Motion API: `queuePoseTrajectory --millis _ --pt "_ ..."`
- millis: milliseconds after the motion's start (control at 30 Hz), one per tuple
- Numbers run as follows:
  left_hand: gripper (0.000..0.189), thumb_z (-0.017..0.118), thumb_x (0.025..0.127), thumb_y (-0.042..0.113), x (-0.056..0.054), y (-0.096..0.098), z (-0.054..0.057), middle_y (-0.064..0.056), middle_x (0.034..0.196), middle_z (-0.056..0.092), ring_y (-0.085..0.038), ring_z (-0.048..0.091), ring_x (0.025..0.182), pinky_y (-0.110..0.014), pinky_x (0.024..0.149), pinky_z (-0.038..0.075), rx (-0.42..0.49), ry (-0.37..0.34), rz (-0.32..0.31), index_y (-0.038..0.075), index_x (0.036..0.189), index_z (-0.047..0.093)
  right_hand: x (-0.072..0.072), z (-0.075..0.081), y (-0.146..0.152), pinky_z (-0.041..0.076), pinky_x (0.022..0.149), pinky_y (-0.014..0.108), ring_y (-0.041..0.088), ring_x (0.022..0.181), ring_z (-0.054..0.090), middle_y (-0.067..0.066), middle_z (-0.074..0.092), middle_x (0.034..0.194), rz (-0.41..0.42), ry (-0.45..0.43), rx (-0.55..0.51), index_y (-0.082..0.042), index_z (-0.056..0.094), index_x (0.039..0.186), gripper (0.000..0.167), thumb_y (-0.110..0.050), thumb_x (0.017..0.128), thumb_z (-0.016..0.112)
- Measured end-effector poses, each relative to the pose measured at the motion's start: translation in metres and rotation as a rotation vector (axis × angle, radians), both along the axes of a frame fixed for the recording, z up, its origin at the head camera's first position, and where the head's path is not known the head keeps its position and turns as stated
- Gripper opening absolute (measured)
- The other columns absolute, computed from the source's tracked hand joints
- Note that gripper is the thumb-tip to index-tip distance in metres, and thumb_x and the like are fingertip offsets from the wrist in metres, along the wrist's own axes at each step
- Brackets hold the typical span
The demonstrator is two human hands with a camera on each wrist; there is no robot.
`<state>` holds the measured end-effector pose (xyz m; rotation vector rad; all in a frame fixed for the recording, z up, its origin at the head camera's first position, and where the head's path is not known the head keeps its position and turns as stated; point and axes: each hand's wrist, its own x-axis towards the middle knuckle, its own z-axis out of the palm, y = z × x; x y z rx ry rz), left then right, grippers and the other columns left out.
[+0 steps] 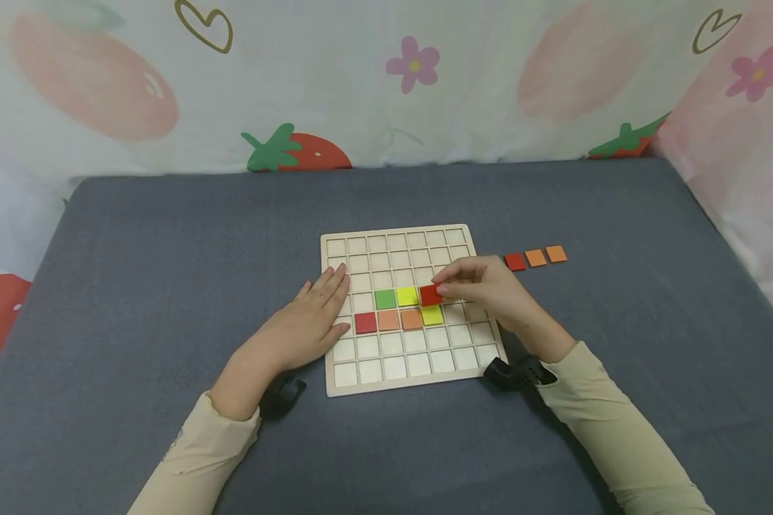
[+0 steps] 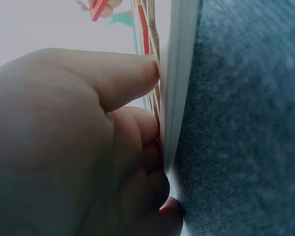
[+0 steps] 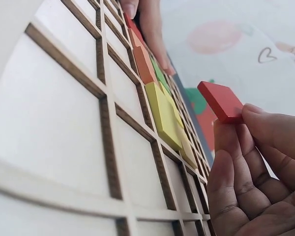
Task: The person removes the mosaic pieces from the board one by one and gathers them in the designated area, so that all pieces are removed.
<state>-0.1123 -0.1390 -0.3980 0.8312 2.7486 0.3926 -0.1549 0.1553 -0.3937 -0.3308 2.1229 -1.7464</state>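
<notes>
A pale wooden grid board (image 1: 416,382) lies on the table. My left hand (image 1: 305,325) rests flat over its left edge, fingers straight, with the thumb on the rim. Between thumb and fingers my right hand (image 1: 489,286) pinches a red square tile (image 3: 221,102), held above the board's middle. Set in the grid are a green tile (image 1: 384,299) and a yellow tile (image 1: 407,296) in one row. In the row nearer me sit a red tile (image 1: 365,322), two orange tiles (image 1: 389,320) and another yellow tile (image 3: 162,115).
Right of the board, a loose red tile (image 1: 514,262) and two orange tiles (image 1: 535,257) lie in a line on the grey tablecloth (image 1: 200,250). A printed curtain (image 1: 464,121) hangs behind the table. Dark wrist cameras (image 1: 522,373) sit at both wrists.
</notes>
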Motion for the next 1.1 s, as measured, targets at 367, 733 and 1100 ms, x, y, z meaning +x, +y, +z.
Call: queuePoseTrajectory --millis 367,733,1100 --pt "0.067 0.048 0.098 0.027 0.0 0.0 -0.001 -0.018 0.156 0.005 -0.03 0.004 0.143 -0.049 0.113 0.013 0.001 -0.009 0.001 -0.006 0.148 0.016 0.002 0.001 0.009 0.049 0.065 0.024 0.013 0.074 0.061 0.0 0.068 0.086 -0.013 0.017 0.002 0.014 0.064 0.102 0.022 0.004 0.083 0.067" --pt "0.068 0.048 0.098 0.026 0.0 0.0 0.0 -0.018 0.156 0.006 -0.031 0.005 0.143 -0.049 0.112 0.014 0.001 -0.003 0.003 -0.007 0.147 0.016 0.002 -0.002 0.018 0.052 0.074 0.025 0.012 0.077 0.064 -0.001 0.069 0.088 -0.021 0.019 0.023 0.016 0.062 0.104 0.023 0.005 0.083 0.066" --pt "0.068 0.048 0.098 0.027 0.0 0.0 -0.001 -0.018 0.156 0.006 -0.03 0.005 0.143 -0.049 0.112 0.014 -0.004 -0.002 0.0 -0.006 0.148 0.016 0.003 -0.004 0.03 0.053 0.073 0.026 0.012 0.076 0.064 -0.003 0.069 0.086 -0.039 0.041 0.045 0.016 0.062 0.103 0.023 0.005 0.083 0.066"
